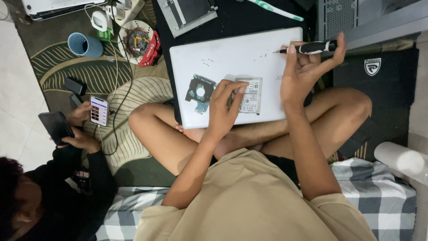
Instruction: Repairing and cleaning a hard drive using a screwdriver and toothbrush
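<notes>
Left hand (226, 99): fingers curled down onto the hard drive (250, 95), gripping its left edge.
Right hand (307, 69): clenched around a black screwdriver (312, 47), tip pointing to 9 o'clock.
Hard drive: flat on the closed white laptop (236, 56) across the crossed legs.
Circuit board (199, 92): at 9 o'clock of the drive, just beside the left hand.
Blue cup (84, 45): on the rug, far toward 10 o'clock.

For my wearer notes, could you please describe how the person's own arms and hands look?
Both arms are bare from the short sleeves of a loose beige T-shirt down. The left hand and right hand wear no gloves; no rings, watch or bands are visible.
</notes>
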